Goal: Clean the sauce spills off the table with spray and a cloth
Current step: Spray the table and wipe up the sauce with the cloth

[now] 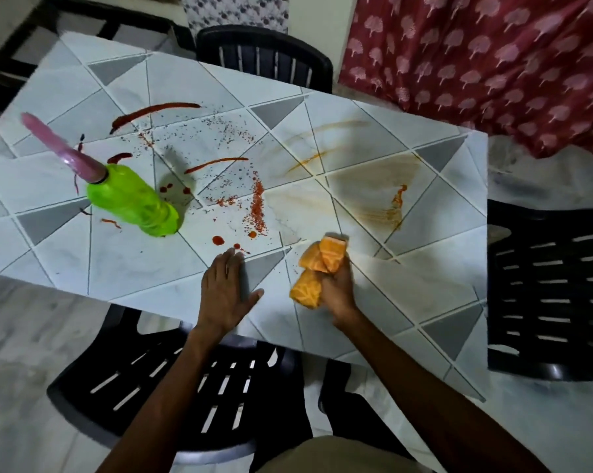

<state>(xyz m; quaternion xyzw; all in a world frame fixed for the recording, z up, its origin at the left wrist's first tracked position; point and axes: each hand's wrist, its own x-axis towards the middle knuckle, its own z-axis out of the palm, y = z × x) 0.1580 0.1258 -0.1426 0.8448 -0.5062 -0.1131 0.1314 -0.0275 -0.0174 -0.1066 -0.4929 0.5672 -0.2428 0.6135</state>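
Sauce spills [216, 162] streak the tiled table [373, 302] across the middle and left of the frame: red lines, drops and a scatter of red flakes, with a paler orange-brown smear [373, 186] towards the right. An orange cloth [317, 268] sits low and right of centre, bunched up and gripped in the right hand [339, 288], whose fingers are clenched around its lower part; whether the cloth touches the tabletop just there is hard to tell. The left hand [225, 291] lies flat on the table just beside it, fingers straight and released, the fingertips close to a few red drops [218, 240]. A green spray bottle [131, 203] with a pink nozzle [61, 148] stands at the left of the frame, among the red streaks and well apart from both hands. Dark slatted plastic chairs stand around the table: one at the bottom [172, 387], one at the top centre [264, 59], one at the right edge [551, 291]. A red patterned curtain [493, 63] hangs in the upper right.
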